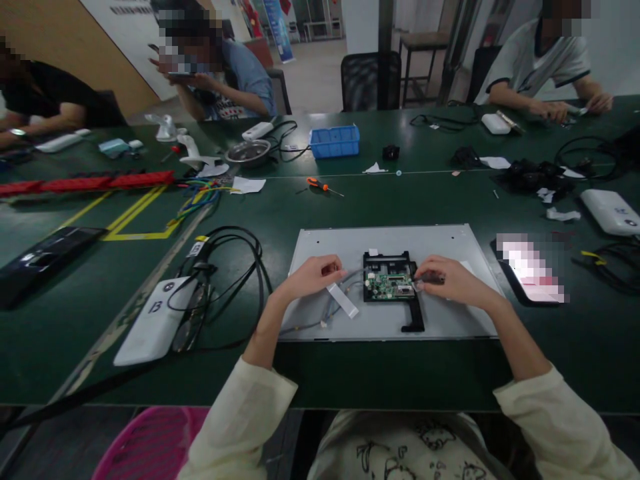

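Observation:
A grey metal panel (440, 320) lies flat on the green table in front of me. A black bracket holding a green circuit board (389, 283) sits on its middle. My left hand (313, 275) is closed in a pinch on thin grey wires (350, 275) leading to the board's left side, next to a white flat ribbon cable (343, 300). My right hand (450, 280) is closed on a small dark tool (429, 280), whose tip rests at the board's right edge.
A white box with looped black cables (155, 319) lies to the left, and a phone (531, 270) to the right. An orange screwdriver (320, 185), blue bin (335, 141) and metal bowl (249, 153) sit farther back. Three other people work across the table. A pink basket (150, 443) stands below left.

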{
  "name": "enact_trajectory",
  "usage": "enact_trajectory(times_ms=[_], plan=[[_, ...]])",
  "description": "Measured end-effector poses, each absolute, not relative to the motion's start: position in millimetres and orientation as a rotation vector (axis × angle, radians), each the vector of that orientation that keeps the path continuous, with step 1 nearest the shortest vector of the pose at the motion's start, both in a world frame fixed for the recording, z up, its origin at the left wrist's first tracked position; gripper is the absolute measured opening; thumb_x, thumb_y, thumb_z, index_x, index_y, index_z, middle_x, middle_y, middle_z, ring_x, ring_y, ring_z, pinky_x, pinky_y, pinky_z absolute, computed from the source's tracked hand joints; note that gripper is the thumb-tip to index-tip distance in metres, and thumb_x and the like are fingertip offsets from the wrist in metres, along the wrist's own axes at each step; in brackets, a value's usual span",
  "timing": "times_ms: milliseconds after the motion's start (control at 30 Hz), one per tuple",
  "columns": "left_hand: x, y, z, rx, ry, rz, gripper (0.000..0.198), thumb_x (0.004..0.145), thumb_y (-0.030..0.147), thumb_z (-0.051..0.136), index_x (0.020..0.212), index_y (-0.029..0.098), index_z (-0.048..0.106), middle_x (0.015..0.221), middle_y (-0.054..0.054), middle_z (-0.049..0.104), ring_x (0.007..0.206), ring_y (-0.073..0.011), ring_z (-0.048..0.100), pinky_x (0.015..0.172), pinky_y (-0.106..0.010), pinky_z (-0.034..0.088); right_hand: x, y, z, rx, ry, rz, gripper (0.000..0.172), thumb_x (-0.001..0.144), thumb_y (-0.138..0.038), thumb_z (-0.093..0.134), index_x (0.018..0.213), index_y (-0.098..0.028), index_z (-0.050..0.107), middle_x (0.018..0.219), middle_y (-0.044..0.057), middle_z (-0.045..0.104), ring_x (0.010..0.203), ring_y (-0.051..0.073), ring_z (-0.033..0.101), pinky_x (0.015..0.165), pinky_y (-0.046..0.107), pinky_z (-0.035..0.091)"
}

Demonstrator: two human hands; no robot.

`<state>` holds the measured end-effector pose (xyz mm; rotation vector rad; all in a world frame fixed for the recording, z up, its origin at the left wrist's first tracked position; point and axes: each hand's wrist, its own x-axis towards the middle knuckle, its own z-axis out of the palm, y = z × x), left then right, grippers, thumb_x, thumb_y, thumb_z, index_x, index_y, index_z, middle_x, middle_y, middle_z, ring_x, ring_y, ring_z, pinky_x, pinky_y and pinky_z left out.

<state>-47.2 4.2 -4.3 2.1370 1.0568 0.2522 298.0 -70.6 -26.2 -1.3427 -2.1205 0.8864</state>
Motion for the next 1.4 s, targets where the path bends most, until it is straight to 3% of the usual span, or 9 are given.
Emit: enact_trajectory(times_ms=[267, 600, 833, 1067, 1400], plan=[[-57, 9, -5, 2.009, 0.932, 0.149, 0.035, 0.082, 0.049, 0.059, 0.089, 0.015, 0.061, 0.069, 0.001, 0.053, 0.063, -0.0111, 0.048, 0.058, -0.020, 0.037, 299, -70, -26, -1.305, -2.083, 0.998, 0.023, 0.077, -0.027, 0.067, 0.100, -0.022, 0.067, 0.100, 0.004, 0.068, 0.088, 0.019, 0.062, 0.079, 0.037, 0.051], [-62, 14, -11, 1.938, 0.849, 0.158, 0.032, 0.080, 0.044, 0.060, 0.091, 0.014, 0.064, 0.081, -0.004, 0.063, 0.073, -0.0137, 0.055, 0.069, -0.024, 0.044, 304, -71, -26, -1.371, -2.021, 1.072, 0.018, 0.079, -0.025, 0.061, 0.094, -0.021, 0.068, 0.080, 0.001, 0.068, 0.075, 0.016, 0.063, 0.072, 0.033, 0.051], [-65, 21, -13, 2.029, 1.053, 0.438, 0.028, 0.083, 0.043, 0.056, 0.084, 0.016, 0.062, 0.073, -0.001, 0.058, 0.067, -0.0121, 0.051, 0.064, -0.023, 0.041, 311, -72, -20, -1.411, -2.088, 0.923, 0.021, 0.079, -0.030, 0.064, 0.096, -0.020, 0.069, 0.092, 0.005, 0.067, 0.082, 0.020, 0.063, 0.075, 0.037, 0.051], [-70, 23, -8, 2.191, 1.137, 0.389, 0.027, 0.085, 0.040, 0.051, 0.086, 0.016, 0.064, 0.077, -0.001, 0.061, 0.073, -0.0135, 0.053, 0.067, -0.023, 0.041, 305, -74, -19, -1.426, -2.205, 0.871, 0.025, 0.077, -0.033, 0.068, 0.099, -0.020, 0.069, 0.102, 0.006, 0.061, 0.091, 0.020, 0.060, 0.080, 0.037, 0.050], [-70, 30, -19, 2.451, 1.197, 0.381, 0.022, 0.085, 0.031, 0.047, 0.088, 0.018, 0.065, 0.086, -0.004, 0.064, 0.079, -0.0160, 0.058, 0.073, -0.026, 0.044, 315, -67, -33, -1.499, -2.177, 0.754, 0.014, 0.079, -0.032, 0.063, 0.077, -0.020, 0.069, 0.084, 0.004, 0.063, 0.073, 0.017, 0.060, 0.068, 0.031, 0.047]])
